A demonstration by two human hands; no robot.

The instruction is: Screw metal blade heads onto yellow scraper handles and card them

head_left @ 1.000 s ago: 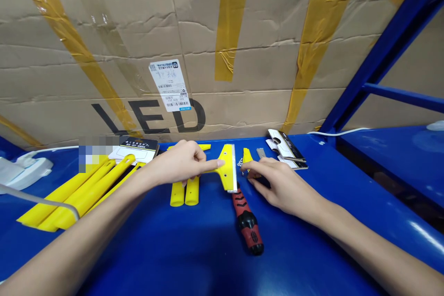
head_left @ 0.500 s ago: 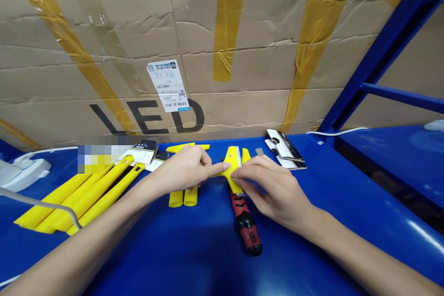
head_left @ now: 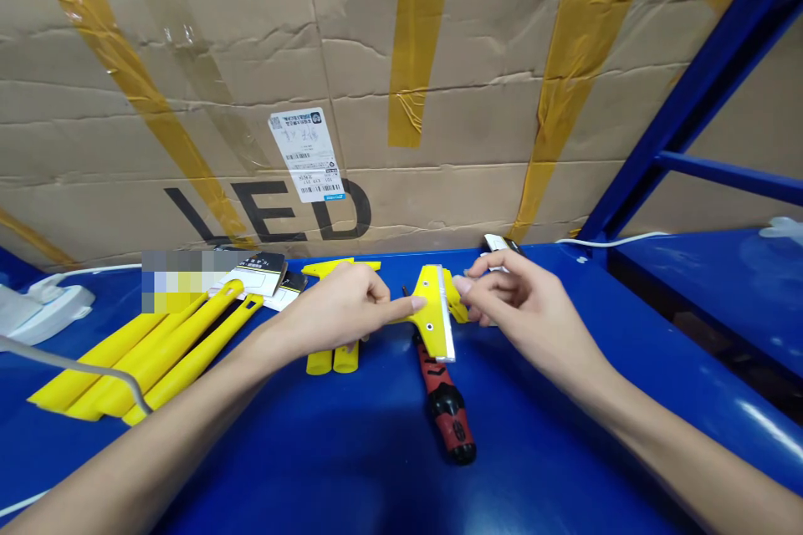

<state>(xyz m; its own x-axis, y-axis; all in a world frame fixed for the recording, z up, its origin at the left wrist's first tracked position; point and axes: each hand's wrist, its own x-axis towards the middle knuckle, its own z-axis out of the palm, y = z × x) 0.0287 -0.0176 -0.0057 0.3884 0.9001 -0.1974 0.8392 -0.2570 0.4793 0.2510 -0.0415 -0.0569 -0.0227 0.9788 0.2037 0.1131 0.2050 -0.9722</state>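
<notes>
My left hand [head_left: 351, 309] is closed on a yellow scraper [head_left: 432, 305], its thumb flat on the wide head. A thin metal blade edge [head_left: 448, 326] runs along the head's right side. To the right, my right hand [head_left: 524, 297] is apart from the scraper, its fingers curled and thumb and forefinger brought together; whatever may be between them is too small to make out. A red and black screwdriver [head_left: 448, 410] lies under the scraper head, its tip partly hidden. Another yellow piece [head_left: 460, 311] lies partly behind the right fingertips.
Several long yellow handles [head_left: 169, 343] lie at left beside black and white cards [head_left: 269, 272]. More yellow scraper parts [head_left: 332, 359] rest under my left hand. A cardboard box [head_left: 470, 142] stands behind the blue table [head_left: 376, 468]. Folded cards [head_left: 502, 242] show behind my right hand.
My right hand has come off the scraper head and moved slightly right. The head's blade edge and two holes now show. My left hand keeps its grip.
</notes>
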